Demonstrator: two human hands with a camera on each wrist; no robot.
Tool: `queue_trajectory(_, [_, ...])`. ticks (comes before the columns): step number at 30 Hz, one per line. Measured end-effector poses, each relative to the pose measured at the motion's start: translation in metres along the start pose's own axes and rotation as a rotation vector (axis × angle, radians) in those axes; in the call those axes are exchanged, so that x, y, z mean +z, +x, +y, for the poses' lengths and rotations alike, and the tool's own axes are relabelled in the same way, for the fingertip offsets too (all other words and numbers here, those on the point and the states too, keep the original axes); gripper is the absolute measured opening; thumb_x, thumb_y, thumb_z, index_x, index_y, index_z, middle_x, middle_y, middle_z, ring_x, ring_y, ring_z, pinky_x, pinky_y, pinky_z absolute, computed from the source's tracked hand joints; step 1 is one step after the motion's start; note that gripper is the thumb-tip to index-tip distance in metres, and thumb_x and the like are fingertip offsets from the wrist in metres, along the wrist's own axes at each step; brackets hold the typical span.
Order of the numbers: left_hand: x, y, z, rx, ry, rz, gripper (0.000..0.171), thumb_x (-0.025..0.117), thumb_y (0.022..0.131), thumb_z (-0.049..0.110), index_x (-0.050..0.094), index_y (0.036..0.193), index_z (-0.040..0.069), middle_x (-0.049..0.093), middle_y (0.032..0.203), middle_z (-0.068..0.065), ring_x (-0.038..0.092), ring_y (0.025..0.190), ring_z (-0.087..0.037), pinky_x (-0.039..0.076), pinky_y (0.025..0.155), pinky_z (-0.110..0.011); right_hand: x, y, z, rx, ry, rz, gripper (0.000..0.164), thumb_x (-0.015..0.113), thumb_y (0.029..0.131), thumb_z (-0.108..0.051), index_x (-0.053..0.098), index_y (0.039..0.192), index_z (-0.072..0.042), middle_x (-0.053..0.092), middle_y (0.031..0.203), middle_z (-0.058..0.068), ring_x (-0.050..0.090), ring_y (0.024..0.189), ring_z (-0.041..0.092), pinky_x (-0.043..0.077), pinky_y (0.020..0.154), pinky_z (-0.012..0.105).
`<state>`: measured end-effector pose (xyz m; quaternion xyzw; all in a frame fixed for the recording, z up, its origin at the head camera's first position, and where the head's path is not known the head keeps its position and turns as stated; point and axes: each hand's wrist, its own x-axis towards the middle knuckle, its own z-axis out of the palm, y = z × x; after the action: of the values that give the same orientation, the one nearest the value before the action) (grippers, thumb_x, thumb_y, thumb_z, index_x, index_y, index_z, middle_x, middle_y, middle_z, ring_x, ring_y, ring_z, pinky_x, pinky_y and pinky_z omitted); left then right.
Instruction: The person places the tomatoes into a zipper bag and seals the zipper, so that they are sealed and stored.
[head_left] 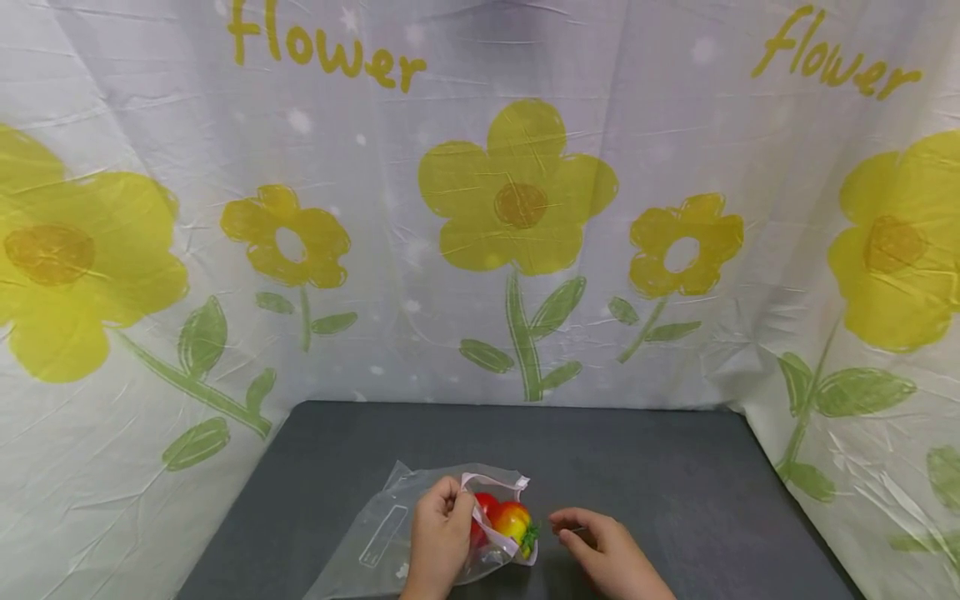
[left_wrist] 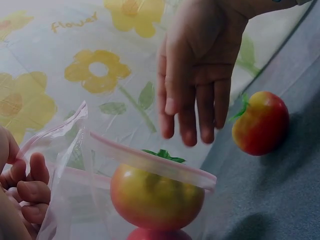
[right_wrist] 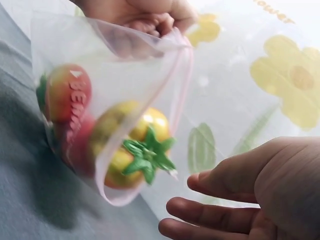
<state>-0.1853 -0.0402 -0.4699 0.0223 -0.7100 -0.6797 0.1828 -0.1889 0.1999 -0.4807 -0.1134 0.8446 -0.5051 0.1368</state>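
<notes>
In the head view my left hand (head_left: 441,533) pinches the pink-edged rim of a clear zip bag (head_left: 386,533), whose mouth faces right. A red-and-yellow tomato (head_left: 513,523) with a green leafy top sits at the mouth, and red fruit (head_left: 487,503) shows behind it. The right wrist view shows another red tomato (right_wrist: 69,92) deeper in the bag. My right hand (head_left: 603,552) hovers just right of the mouth, fingers loosely bent and holding nothing. Outside the bag, one more tomato (left_wrist: 261,123) lies on the table in the left wrist view.
A dark grey table (head_left: 637,458) lies under the bag and both hands. Behind it and along both sides hangs a pale curtain (head_left: 390,333) printed with yellow flowers.
</notes>
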Motion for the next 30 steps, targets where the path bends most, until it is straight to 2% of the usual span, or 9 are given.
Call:
queue_trajectory(5, [0.001, 0.0, 0.0, -0.017, 0.026, 0.008, 0.026, 0.061, 0.086, -0.004, 0.048, 0.066, 0.008, 0.038, 0.058, 0.003, 0.036, 0.048, -0.008, 0.024, 0.044, -0.018, -0.011, -0.011, 0.011, 0.02, -0.095, 0.116, 0.036, 0.07, 0.097, -0.025, 0.068, 0.123, 0.0, 0.07, 0.117, 0.014, 0.068, 0.097, 0.026, 0.056, 0.083, 0.047])
queue_trajectory(8, [0.001, -0.001, 0.001, -0.031, 0.037, 0.011, 0.026, 0.061, 0.086, -0.003, 0.049, 0.066, 0.008, 0.038, 0.059, 0.003, 0.037, 0.049, -0.009, 0.025, 0.044, -0.019, -0.016, -0.014, 0.017, 0.101, -0.226, 0.168, 0.039, 0.079, 0.09, -0.025, 0.069, 0.122, -0.003, 0.068, 0.113, 0.009, 0.066, 0.096, 0.025, 0.055, 0.083, 0.049])
queue_trajectory(10, [0.002, -0.001, 0.002, -0.045, 0.042, 0.011, 0.025, 0.061, 0.086, -0.002, 0.049, 0.067, 0.007, 0.038, 0.059, 0.002, 0.037, 0.049, -0.01, 0.025, 0.044, -0.019, -0.019, -0.014, 0.022, 0.182, -0.32, 0.157, 0.043, 0.083, 0.086, -0.027, 0.07, 0.121, -0.005, 0.066, 0.112, 0.009, 0.064, 0.099, 0.029, 0.053, 0.085, 0.053])
queue_trajectory(14, [0.002, -0.002, 0.004, -0.069, 0.049, 0.012, 0.025, 0.06, 0.087, -0.002, 0.049, 0.067, 0.007, 0.038, 0.058, 0.001, 0.035, 0.048, -0.011, 0.025, 0.043, -0.018, -0.02, -0.012, 0.042, 0.303, -0.39, 0.069, 0.054, 0.088, 0.08, -0.027, 0.068, 0.125, -0.006, 0.063, 0.115, 0.015, 0.062, 0.103, 0.036, 0.05, 0.087, 0.059])
queue_trajectory(18, [0.001, -0.003, 0.004, -0.062, 0.049, 0.02, 0.025, 0.06, 0.088, -0.002, 0.05, 0.067, 0.006, 0.039, 0.058, 0.001, 0.036, 0.048, -0.01, 0.026, 0.044, -0.019, -0.02, 0.003, 0.098, 0.305, -0.394, 0.006, 0.071, 0.09, 0.075, -0.037, 0.062, 0.133, -0.008, 0.063, 0.112, 0.013, 0.061, 0.097, 0.03, 0.051, 0.083, 0.056])
queue_trajectory(19, [0.0, -0.003, 0.004, -0.061, 0.053, 0.023, 0.025, 0.061, 0.088, -0.002, 0.051, 0.067, 0.006, 0.04, 0.058, 0.001, 0.037, 0.049, -0.01, 0.026, 0.044, -0.019, -0.019, 0.004, 0.102, 0.305, -0.397, 0.008, 0.072, 0.09, 0.075, -0.037, 0.061, 0.134, -0.008, 0.064, 0.111, 0.013, 0.061, 0.096, 0.03, 0.051, 0.082, 0.055])
queue_trajectory(22, [-0.001, -0.003, 0.004, -0.065, 0.066, 0.03, 0.023, 0.061, 0.088, -0.002, 0.053, 0.068, 0.006, 0.04, 0.058, 0.0, 0.037, 0.049, -0.01, 0.028, 0.044, -0.019, -0.015, 0.0, 0.095, 0.283, -0.405, 0.04, 0.071, 0.09, 0.077, -0.037, 0.059, 0.132, -0.006, 0.065, 0.109, 0.012, 0.062, 0.094, 0.03, 0.051, 0.082, 0.055])
queue_trajectory(25, [-0.003, -0.002, 0.006, -0.09, 0.088, 0.033, 0.021, 0.062, 0.088, -0.001, 0.054, 0.069, 0.006, 0.042, 0.059, -0.002, 0.039, 0.05, -0.012, 0.029, 0.044, -0.019, -0.008, -0.01, 0.06, 0.26, -0.407, 0.094, 0.062, 0.089, 0.078, -0.027, 0.061, 0.129, -0.004, 0.066, 0.11, 0.012, 0.063, 0.096, 0.032, 0.051, 0.085, 0.056])
queue_trajectory(30, [-0.004, -0.002, 0.01, -0.113, 0.112, 0.035, 0.018, 0.067, 0.084, 0.0, 0.058, 0.07, 0.007, 0.046, 0.06, -0.002, 0.043, 0.053, -0.014, 0.032, 0.044, -0.019, -0.008, -0.011, 0.055, 0.174, -0.381, 0.107, 0.065, 0.089, 0.076, -0.032, 0.064, 0.13, -0.005, 0.067, 0.111, 0.007, 0.063, 0.096, 0.027, 0.051, 0.086, 0.057])
